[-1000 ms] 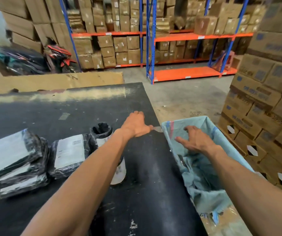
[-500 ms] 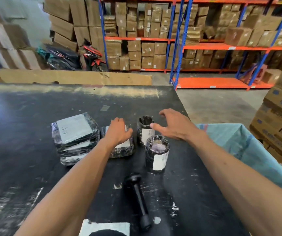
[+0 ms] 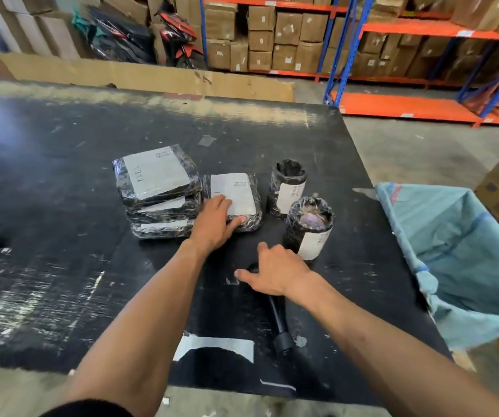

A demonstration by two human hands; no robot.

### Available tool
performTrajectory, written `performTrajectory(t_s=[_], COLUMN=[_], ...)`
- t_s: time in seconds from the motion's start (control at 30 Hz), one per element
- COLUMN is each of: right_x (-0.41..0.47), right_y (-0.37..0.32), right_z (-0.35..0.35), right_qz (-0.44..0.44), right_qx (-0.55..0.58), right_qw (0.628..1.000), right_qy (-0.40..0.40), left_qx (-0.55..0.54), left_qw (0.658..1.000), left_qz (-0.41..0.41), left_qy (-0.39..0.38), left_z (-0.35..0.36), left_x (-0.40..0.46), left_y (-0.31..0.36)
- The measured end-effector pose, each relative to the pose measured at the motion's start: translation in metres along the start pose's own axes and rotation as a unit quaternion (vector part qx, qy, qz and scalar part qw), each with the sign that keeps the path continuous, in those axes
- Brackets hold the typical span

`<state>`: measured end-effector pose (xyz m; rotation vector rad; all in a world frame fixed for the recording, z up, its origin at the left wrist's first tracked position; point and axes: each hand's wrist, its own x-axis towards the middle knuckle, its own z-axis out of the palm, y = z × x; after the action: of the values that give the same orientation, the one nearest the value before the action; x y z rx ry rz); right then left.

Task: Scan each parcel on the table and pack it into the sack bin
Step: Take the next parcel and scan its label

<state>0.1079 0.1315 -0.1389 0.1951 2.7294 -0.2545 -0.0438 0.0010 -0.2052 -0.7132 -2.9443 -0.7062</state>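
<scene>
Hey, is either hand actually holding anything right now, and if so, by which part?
Nothing is lifted. The left hand rests on the flat parcel's near-left corner. The right hand is over the scanner's head; grip unclear.

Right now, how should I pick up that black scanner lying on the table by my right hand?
Grip the scanner around its long narrow handle, coming from above with the right hand, which is already over its head end. It lies flat on the table, handle pointing toward you, so fingers can likely wrap it from both sides.

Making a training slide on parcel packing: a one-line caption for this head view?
Left hand on a flat parcel, right hand over the scanner, sack bin at right.
</scene>
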Motion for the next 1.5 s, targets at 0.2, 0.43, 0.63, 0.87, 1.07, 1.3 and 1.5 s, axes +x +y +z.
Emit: performTrajectory(t_s=[0.2,0.43,0.63,0.87,1.07,1.3,1.5], right_x=[0.007,-0.002,-0.018,-0.041,-0.041,-0.034,-0.030], right_y=[-0.001,0.000,0.017,0.033,0.037,0.035,0.031], right_z=[0.018,0.016,0.006,-0.055,-0.066,-0.057,-0.052], right_qz=[0.121,0.171,0.127,0.053,0.014,0.000,-0.015], right_qx=[0.196,0.342,0.380,0.380,0.482,0.529,0.535], right_qw=[0.973,0.922,0.914,0.924,0.873,0.841,0.839], right_qy=[-0.019,-0.059,-0.057,-0.001,0.064,0.115,0.094], left_qx=[-0.018,-0.037,-0.059,-0.085,-0.133,-0.199,-0.333], left_qw=[0.999,0.999,0.998,0.993,0.963,0.917,0.873], left_qz=[-0.025,-0.015,-0.015,-0.079,-0.235,-0.275,-0.323], left_qy=[0.014,0.008,0.017,0.021,-0.015,-0.209,-0.151], left_z=[0.008,0.003,0.006,-0.009,-0.012,-0.014,0.018], left_x=[-0.002,-0.016,-0.049,-0.089,-0.081,-0.047,-0.049], left_y=[0.002,0.005,0.007,0.037,0.045,0.018,-0.016])
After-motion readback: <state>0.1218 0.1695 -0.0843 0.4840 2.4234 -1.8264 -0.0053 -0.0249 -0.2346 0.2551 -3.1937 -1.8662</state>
